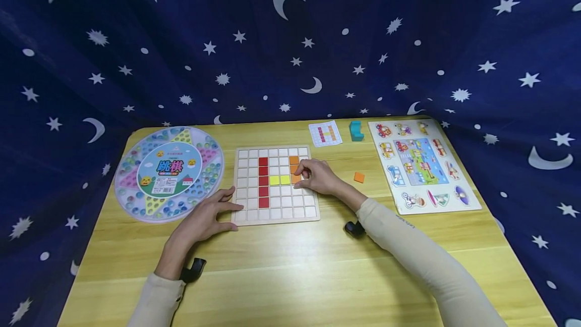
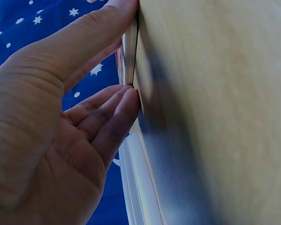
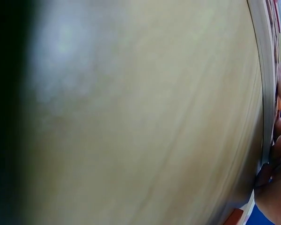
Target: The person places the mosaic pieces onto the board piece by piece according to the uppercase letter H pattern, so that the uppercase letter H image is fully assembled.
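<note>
A wooden grid board (image 1: pixel 276 214) with white squares lies in the middle of the table. It bears a column of red tiles (image 1: pixel 264 191), two yellow tiles (image 1: pixel 280 180) side by side and a column of orange tiles (image 1: pixel 294 159). My right hand (image 1: pixel 317 175) pinches an orange tile (image 1: pixel 296 179) at the lower end of that orange column, thumb and index finger at its right side. At the board's left edge, my left hand (image 1: pixel 206 220) rests with fingers extended; in the left wrist view its fingertips (image 2: pixel 131 96) touch the board's side.
One loose orange tile (image 1: pixel 359 177) lies right of the board. Behind are a pattern card (image 1: pixel 325 133) and a teal block (image 1: pixel 356 131). A picture puzzle board (image 1: pixel 426 206) lies on the right, a round marble game box (image 1: pixel 169 170) on the left. A starry curtain (image 1: pixel 290 54) hangs behind the table.
</note>
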`<state>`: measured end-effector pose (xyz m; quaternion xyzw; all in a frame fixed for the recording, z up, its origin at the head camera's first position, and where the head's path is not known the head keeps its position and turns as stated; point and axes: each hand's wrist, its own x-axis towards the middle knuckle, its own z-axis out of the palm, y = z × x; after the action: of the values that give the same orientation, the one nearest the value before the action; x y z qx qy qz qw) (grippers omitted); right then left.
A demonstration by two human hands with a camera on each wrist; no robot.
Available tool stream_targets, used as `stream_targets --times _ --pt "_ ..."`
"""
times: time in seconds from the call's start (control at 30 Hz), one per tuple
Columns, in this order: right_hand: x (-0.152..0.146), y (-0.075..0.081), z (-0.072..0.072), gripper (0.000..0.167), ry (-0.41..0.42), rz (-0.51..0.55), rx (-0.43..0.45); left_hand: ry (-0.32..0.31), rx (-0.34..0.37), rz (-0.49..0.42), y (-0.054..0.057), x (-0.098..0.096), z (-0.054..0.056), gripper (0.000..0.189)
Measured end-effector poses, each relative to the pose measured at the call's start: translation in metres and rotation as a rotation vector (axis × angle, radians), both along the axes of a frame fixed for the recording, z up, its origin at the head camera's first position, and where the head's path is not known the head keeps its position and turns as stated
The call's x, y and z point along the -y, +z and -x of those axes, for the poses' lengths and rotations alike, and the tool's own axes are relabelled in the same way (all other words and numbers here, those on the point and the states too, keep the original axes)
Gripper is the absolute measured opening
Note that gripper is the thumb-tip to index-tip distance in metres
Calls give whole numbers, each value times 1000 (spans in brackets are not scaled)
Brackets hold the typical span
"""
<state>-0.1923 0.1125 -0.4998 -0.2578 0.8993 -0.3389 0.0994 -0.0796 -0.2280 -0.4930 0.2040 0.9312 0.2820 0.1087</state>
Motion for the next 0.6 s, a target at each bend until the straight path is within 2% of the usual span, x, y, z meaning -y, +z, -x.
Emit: stream_targets --times 0.23,0.6 --pt "0 0 0 29 5 -6 25 -4 -1 5 1 0 0 47" --pt "-2 -2 1 29 35 20 7 -7 -3 6 1 0 0 47"
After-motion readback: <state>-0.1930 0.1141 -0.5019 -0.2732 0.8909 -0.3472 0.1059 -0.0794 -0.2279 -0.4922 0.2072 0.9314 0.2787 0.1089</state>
